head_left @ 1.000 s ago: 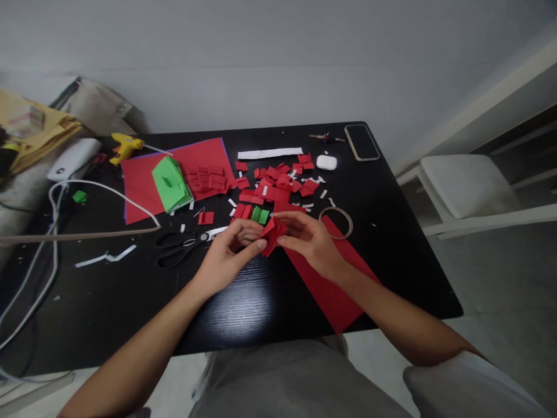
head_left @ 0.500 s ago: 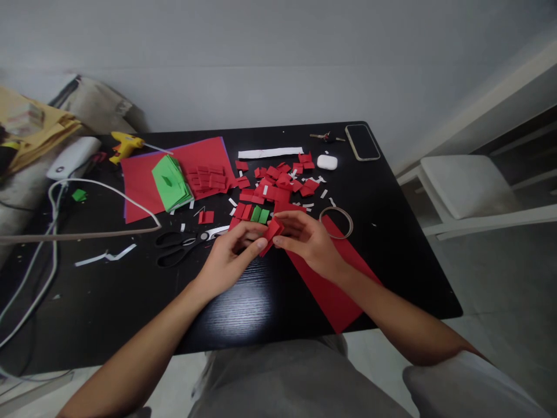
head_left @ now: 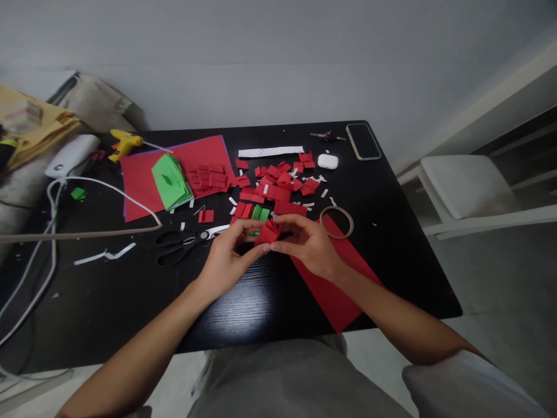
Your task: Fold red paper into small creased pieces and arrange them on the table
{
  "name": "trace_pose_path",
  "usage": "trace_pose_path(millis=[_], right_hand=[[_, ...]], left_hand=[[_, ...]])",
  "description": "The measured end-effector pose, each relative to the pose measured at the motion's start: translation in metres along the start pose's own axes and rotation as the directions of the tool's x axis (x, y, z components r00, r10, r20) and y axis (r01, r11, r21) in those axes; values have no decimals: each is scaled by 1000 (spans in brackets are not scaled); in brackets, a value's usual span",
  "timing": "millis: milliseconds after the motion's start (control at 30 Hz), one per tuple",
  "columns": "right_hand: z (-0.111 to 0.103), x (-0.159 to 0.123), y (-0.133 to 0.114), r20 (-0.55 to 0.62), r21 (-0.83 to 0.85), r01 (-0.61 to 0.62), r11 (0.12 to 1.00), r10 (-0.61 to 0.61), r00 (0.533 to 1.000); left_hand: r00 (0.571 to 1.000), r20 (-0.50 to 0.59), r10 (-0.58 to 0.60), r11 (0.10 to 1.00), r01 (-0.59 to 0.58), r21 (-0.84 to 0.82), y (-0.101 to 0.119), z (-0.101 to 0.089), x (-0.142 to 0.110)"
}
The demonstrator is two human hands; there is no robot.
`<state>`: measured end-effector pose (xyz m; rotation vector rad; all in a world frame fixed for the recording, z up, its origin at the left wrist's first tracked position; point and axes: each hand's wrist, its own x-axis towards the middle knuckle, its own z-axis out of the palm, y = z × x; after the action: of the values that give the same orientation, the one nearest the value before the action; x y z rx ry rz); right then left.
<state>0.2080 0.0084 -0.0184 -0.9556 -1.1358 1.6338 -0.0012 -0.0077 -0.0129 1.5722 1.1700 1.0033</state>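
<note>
Both my hands meet over the middle of the black table (head_left: 108,302). My left hand (head_left: 228,258) and my right hand (head_left: 308,244) pinch a small folded red paper piece (head_left: 267,233) between their fingertips. Just beyond it lie several loose red paper pieces (head_left: 278,180) and two small green pieces (head_left: 260,213). A red sheet (head_left: 335,284) lies under my right wrist. Black scissors (head_left: 183,244) rest just left of my left hand.
A large red sheet (head_left: 139,180) with a green paper stack (head_left: 169,183) and a yellow glue gun (head_left: 124,142) sit at the back left. A tape ring (head_left: 336,222), earbud case (head_left: 327,161), phone (head_left: 363,141) and white strip (head_left: 270,152) lie further back. Cables (head_left: 56,232) cross the left side.
The folded red piece has been turned and squeezed tighter between my fingertips. Both hands have closed in slightly toward each other.
</note>
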Motion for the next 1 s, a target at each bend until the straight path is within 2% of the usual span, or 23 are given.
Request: trace_pose_path(millis=[233, 333, 400, 600, 733, 867, 1000], right_hand=[[0, 0, -3, 46, -69, 9, 998, -5, 999], [-1, 1, -2, -15, -103, 46, 994, -48, 999], [-1, 1, -2, -51, -129, 68, 989, -75, 996], [2, -1, -3, -22, -187, 33, 982, -38, 999], [3, -1, -1, -26, -240, 36, 970, -44, 999], [1, 1, 2, -28, -224, 10, 975, -17, 999], [-1, 2, 0, -10, -172, -39, 984, 38, 999]], left_hand=[[999, 25, 41, 999, -40, -12, 2, -1, 3], [1000, -26, 13, 999, -14, -50, 2, -1, 3], [999, -42, -19, 995, 15, -95, 3, 0, 2], [984, 85, -157, 944, 175, -279, 4, 5, 2], [978, 108, -181, 932, 205, -300, 5, 6, 4], [971, 106, -216, 927, 238, -292, 5, 5, 5], [944, 177, -279, 872, 326, -365, 5, 2, 8]])
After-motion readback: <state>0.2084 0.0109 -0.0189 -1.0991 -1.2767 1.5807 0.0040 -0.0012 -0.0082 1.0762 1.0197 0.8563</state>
